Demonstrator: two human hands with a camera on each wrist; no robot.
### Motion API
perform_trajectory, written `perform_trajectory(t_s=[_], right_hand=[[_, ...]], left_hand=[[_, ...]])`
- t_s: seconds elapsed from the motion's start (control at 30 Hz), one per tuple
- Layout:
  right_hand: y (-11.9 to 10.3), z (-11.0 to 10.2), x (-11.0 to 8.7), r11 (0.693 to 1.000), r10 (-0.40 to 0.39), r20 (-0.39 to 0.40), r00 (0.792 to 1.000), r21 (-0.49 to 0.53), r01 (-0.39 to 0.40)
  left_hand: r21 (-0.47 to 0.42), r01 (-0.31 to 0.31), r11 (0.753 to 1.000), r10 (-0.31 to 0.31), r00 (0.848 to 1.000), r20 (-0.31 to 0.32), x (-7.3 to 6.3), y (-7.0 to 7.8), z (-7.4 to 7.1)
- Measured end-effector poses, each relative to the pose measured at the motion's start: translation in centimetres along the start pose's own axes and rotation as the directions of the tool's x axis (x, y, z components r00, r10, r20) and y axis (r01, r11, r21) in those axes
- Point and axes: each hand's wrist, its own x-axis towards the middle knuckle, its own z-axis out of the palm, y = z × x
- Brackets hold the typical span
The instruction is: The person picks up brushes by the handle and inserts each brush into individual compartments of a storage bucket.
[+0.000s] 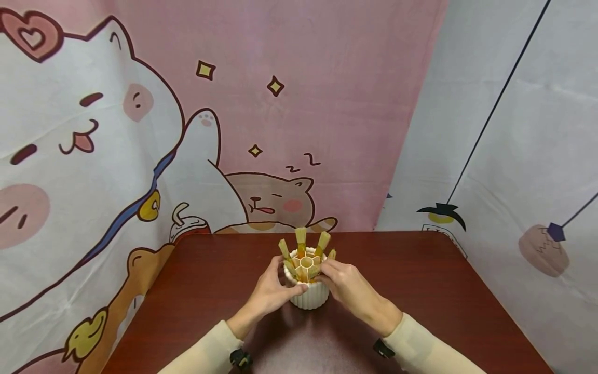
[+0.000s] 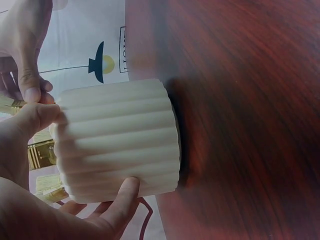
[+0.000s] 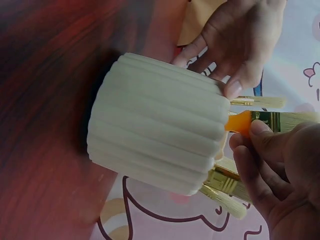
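A cream ribbed pot (image 1: 310, 299) stands on the table in the head view, with a white divider of several compartments inside its mouth. My left hand (image 1: 271, 292) grips its left side, the thumb at the near rim. At the right side of the mouth, my right hand (image 1: 351, 291) pinches a flat paintbrush. In the right wrist view this paintbrush (image 3: 242, 123) shows an orange handle, dark gold ferrule and pale bristles; its handle end is hidden in the pot. Several other paintbrushes (image 1: 301, 238) stand bristles up around the mouth.
The dark red-brown wooden table (image 1: 219, 259) carries the pot near its middle. A cartoon-printed cloth (image 1: 327, 114) hangs behind and along both sides. Small dark devices, one a wrist camera (image 1: 240, 359), sit at both sleeves.
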Motion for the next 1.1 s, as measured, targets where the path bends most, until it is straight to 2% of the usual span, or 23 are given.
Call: perform_trajectory(t_s=[0.33,0.73,1.1], right_hand=[[0.0,0.7,-0.6,0.999,0.016,0.0,1.0,-0.028,-0.016],[-0.1,1.1,-1.4,0.988,0.057,-0.017,0.998,-0.144,-0.059],[-0.2,0.3,-2.0,0.984,0.07,-0.048,0.996,-0.161,-0.077]], left_hand=[[-0.018,0.006,1.0,-0.005,1.0,0.013,-0.1,0.0,0.0],[-0.03,0.001,1.0,0.0,1.0,0.018,0.0,0.0,-0.1],[-0.031,0.007,1.0,-0.007,1.0,0.019,0.0,-0.1,-0.2]])
